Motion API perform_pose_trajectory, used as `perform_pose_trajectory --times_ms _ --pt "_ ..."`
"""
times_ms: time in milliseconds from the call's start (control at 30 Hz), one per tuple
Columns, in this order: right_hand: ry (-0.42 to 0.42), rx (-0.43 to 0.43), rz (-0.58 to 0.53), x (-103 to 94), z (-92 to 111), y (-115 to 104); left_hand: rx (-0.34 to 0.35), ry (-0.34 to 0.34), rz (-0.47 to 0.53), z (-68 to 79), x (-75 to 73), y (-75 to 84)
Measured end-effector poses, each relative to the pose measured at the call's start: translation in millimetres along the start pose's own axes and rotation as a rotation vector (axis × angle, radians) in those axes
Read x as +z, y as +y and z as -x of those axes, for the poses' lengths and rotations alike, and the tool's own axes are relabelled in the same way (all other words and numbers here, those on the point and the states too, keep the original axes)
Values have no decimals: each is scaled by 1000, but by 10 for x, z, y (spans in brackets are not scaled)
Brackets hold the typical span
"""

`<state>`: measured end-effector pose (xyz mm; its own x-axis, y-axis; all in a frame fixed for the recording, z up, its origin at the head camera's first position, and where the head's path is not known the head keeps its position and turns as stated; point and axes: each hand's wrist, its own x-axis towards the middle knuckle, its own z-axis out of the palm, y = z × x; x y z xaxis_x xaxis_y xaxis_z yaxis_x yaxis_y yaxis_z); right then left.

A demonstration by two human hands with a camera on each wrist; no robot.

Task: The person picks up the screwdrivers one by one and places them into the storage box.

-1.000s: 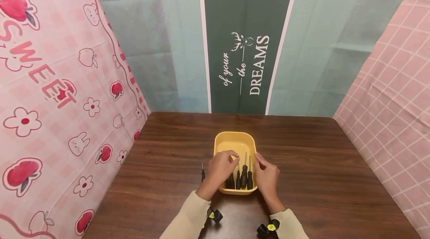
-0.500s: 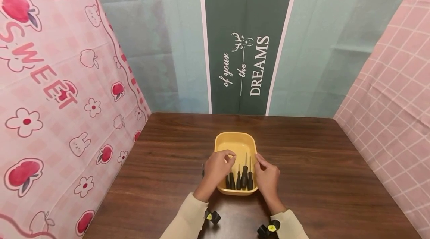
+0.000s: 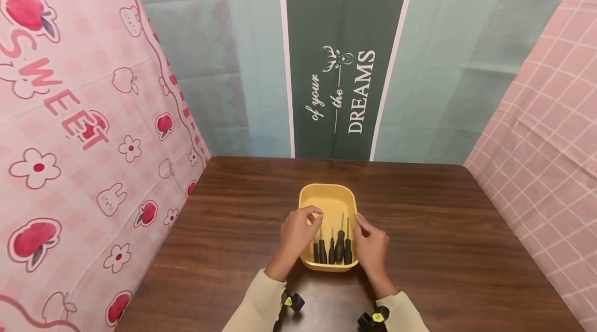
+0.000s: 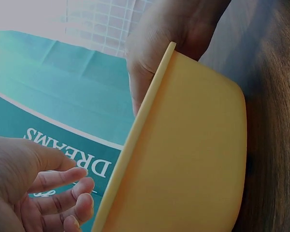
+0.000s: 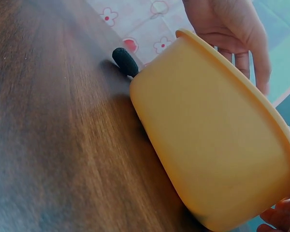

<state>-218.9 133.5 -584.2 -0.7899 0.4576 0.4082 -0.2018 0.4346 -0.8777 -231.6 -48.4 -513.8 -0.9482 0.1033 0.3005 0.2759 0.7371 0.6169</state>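
A yellow plastic tray (image 3: pixel 328 268) rests on the table with several black-handled screwdrivers (image 3: pixel 340 247) lying side by side in it, shafts pointing to the far end. My left hand (image 3: pixel 297 229) hovers over the tray's left rim, fingers loosely bent and holding nothing; the left wrist view shows a gap between its fingertips and the rim. At the right rim, my right hand (image 3: pixel 371 247) pinches the tray's edge. One more black handle (image 5: pixel 125 62) lies on the table beyond the tray's left side in the right wrist view; the left arm hides it from the head view.
The dark wooden table (image 3: pixel 420 218) extends around the tray. A teal printed cloth (image 3: pixel 205 62) hangs behind its far edge. Pink patterned cloths hang to the left and to the right. Both wrists wear small black cameras.
My left hand has drifted slightly left and away from the tray's middle, uncovering more of the leftmost screwdrivers and covering the one outside. My right hand stays at the rim.
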Motion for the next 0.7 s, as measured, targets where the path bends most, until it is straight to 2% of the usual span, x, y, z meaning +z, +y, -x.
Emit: perform_pose_trajectory --times_ms 333,700 --pt "-9 28 -1 -1 18 5 -6 34 2 12 -43 -44" --pt "-2 11 7 -2 1 16 -11 57 9 37 -82 -97"
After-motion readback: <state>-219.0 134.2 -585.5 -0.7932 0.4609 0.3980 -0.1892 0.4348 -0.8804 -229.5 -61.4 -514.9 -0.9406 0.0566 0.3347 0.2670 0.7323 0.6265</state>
